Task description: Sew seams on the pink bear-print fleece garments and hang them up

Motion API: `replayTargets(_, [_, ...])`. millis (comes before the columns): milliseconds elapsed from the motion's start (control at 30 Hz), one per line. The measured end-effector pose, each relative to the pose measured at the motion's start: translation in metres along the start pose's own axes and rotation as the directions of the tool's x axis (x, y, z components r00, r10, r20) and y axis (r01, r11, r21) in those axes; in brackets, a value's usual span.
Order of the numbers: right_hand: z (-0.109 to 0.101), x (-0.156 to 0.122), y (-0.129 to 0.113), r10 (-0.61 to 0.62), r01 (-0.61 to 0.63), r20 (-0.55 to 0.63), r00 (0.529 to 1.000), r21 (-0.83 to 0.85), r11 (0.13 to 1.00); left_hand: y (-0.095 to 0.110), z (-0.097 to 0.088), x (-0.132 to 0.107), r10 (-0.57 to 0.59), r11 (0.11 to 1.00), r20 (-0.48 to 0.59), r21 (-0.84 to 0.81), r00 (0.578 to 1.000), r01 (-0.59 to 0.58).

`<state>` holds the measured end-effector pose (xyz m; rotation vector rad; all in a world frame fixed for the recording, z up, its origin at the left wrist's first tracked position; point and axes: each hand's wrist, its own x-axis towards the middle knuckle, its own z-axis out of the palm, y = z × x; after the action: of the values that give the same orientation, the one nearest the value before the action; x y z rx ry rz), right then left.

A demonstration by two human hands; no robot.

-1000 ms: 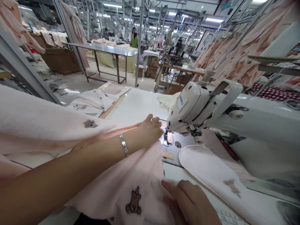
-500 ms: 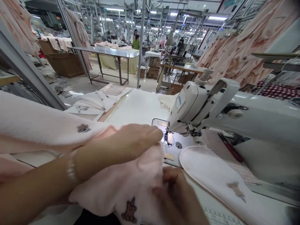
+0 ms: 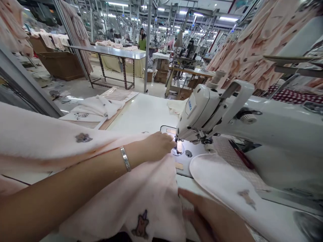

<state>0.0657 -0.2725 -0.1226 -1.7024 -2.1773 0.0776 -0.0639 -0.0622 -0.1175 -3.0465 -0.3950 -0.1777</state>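
A pale pink fleece garment (image 3: 141, 198) with small bear prints lies across the sewing table (image 3: 143, 114) and over my lap. My left hand (image 3: 157, 146), with a silver bracelet on the wrist, rests on the fabric's edge right by the presser foot of the white sewing machine (image 3: 202, 114); its fingers are curled onto the cloth. My right hand (image 3: 214, 218) is low at the front, blurred, pressed against the garment's right edge. A separate rounded pink piece (image 3: 227, 185) lies to the right, under the machine arm.
A stack of white folded pieces (image 3: 97, 106) sits at the table's far left. Beyond are a long metal table (image 3: 111, 52), cardboard boxes, more machines and a person in green (image 3: 142, 42). Pink printed garments (image 3: 252, 43) hang at the right.
My left hand drew back with the bunched fabric, then reached forward again to the presser foot with the cloth spread flatter. My right hand dropped lower and nearer.
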Motion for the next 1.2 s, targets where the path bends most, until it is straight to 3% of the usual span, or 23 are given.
replayTargets(133, [0.006,0.032,0.015,-0.048,0.058,0.155,0.987,-0.064,0.996,-0.004,-0.02,0.005,-0.1,0.995,-0.042,0.017,0.994,0.101])
replayTargets(200, [0.004,0.042,0.022,-0.062,0.074,0.261,0.963,-0.039,0.997,0.007,-0.031,0.002,-0.199,0.977,-0.116,0.054,0.973,0.206])
replayTargets(267, [-0.001,0.052,0.03,-0.069,0.091,0.275,0.959,-0.068,0.994,0.028,-0.035,-0.009,-0.237,0.966,-0.153,0.071,0.959,0.25])
replayTargets(367, [-0.003,0.07,0.046,-0.071,0.117,0.203,0.977,-0.222,0.968,0.064,-0.02,-0.039,-0.192,0.974,-0.14,0.094,0.971,0.206])
replayTargets(467, [0.003,0.085,0.06,-0.046,0.094,0.167,0.985,-0.294,0.951,0.078,0.001,-0.065,-0.186,0.98,-0.146,0.044,0.972,0.194])
replayTargets(567, [0.007,0.087,0.069,-0.042,0.087,0.15,0.988,-0.31,0.947,0.069,0.006,-0.072,-0.181,0.978,-0.098,-0.126,0.979,0.168])
replayTargets(700, [0.002,0.074,0.079,-0.061,0.088,0.087,0.994,-0.34,0.936,0.048,0.0,-0.062,-0.123,0.96,-0.103,-0.264,0.987,0.092])
replayTargets(867, [0.009,0.07,0.092,-0.087,0.075,-0.009,0.996,-0.407,0.91,0.033,-0.001,-0.051,-0.061,0.957,-0.101,-0.289,0.993,0.029])
replayTargets(1000, [0.021,0.073,0.1,-0.02,-0.021,-0.089,0.996,-0.443,0.896,0.025,-0.001,-0.046,-0.034,0.964,-0.104,-0.267,0.994,0.005])
replayTargets(1200, [0.01,0.077,0.1,0.064,-0.095,-0.094,0.993,-0.371,0.924,0.016,-0.002,-0.04,-0.028,0.964,-0.099,-0.266,0.995,0.001])
